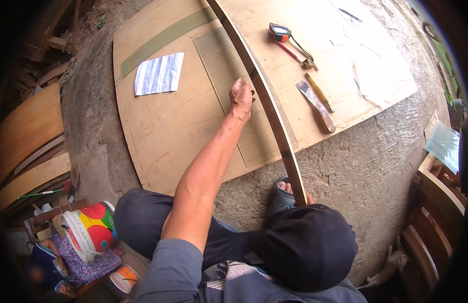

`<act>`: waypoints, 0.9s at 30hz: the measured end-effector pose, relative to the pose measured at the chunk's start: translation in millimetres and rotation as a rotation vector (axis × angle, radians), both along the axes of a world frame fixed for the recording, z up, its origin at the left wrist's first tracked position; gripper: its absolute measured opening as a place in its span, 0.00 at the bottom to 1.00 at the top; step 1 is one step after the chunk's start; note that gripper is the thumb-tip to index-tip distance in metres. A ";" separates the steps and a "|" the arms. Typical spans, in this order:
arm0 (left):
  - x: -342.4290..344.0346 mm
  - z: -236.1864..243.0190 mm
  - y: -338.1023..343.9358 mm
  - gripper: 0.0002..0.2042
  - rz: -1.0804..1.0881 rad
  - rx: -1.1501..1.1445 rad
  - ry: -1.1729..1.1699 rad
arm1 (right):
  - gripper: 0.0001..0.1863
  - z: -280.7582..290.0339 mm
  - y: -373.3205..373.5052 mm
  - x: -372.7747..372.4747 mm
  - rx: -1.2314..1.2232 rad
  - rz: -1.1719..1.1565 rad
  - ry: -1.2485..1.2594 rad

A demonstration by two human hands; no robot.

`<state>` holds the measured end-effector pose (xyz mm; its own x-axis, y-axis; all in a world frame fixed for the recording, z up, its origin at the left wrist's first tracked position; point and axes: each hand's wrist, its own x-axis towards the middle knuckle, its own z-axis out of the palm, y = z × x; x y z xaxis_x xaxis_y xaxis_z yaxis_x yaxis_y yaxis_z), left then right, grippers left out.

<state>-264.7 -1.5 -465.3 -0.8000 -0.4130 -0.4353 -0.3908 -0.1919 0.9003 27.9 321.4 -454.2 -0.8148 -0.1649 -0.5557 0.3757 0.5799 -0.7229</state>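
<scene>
A long, narrow wooden strip (264, 93) stands on edge and runs from the top of the view down to my right knee. At its near end, a little of my right hand (309, 198) shows against the strip; the rest is hidden. My left hand (241, 98) is just left of the strip's middle, fingers curled in, and a small dark thing shows at the fingertips, too small to name. Beneath lies a thin clear pane (226, 76) on a plywood board (158, 136).
On the board's right are a tape measure (280, 33), a putty knife (317, 108), a yellow rod (319, 92) and thin clear offcuts (375, 76). A striped paper (159, 74) lies left. A paint bucket (92, 230) and a person (49, 265) are lower left; a cat (393, 262) lies lower right.
</scene>
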 end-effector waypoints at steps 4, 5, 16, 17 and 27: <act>-0.3 -1.4 1.3 0.30 -0.009 0.012 -0.001 | 0.35 3.6 -3.4 -2.8 0.028 0.014 0.020; -0.1 -2.0 1.1 0.30 -0.007 0.013 -0.006 | 0.35 4.7 -4.3 -4.2 0.035 0.018 0.026; -14.8 -3.4 -8.2 0.28 0.086 -0.089 0.034 | 0.37 4.0 -11.6 0.1 0.124 0.073 0.095; -14.7 -4.9 -8.6 0.28 0.083 -0.083 0.056 | 0.37 3.5 -12.0 0.7 0.134 0.080 0.100; -46.0 -4.1 -55.4 0.27 -0.029 -0.317 0.066 | 0.39 -5.0 -17.4 4.3 0.286 0.118 0.224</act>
